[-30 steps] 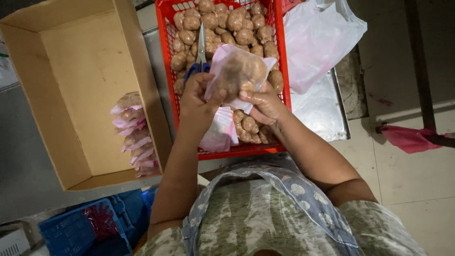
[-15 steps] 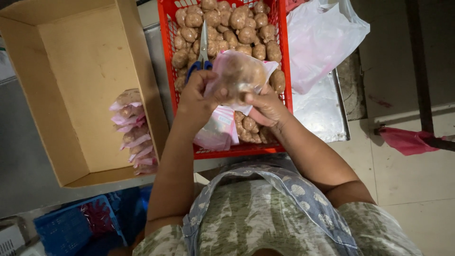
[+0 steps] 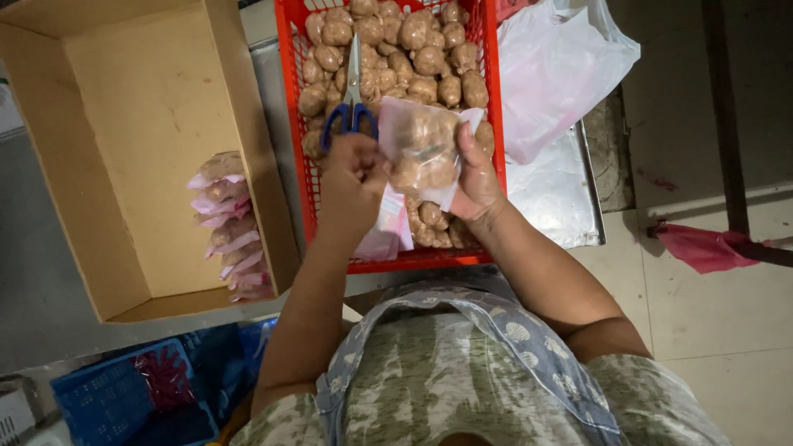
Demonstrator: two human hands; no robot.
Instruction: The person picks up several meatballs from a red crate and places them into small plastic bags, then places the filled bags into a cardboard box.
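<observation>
A small clear plastic bag (image 3: 423,150) filled with brown round tubers is held up over a red plastic crate (image 3: 494,99). My right hand (image 3: 477,177) grips the bag's right side. My left hand (image 3: 351,177) pinches the bag's left edge. Scissors (image 3: 352,97) with blue handles lie on the loose tubers (image 3: 405,49) in the crate, just beyond my left hand. A stack of empty pink-edged bags (image 3: 388,231) hangs at the crate's near side, below my left hand.
An open cardboard box (image 3: 140,107) stands left of the crate, with several filled bags (image 3: 227,223) lined along its right wall. A pink plastic bag (image 3: 557,70) lies on a metal tray (image 3: 557,194) at right. A blue crate (image 3: 132,396) sits lower left.
The bag has turned and dropped slightly lower in both hands. My left hand has slid from the bag's front to its left edge, uncovering the scissors.
</observation>
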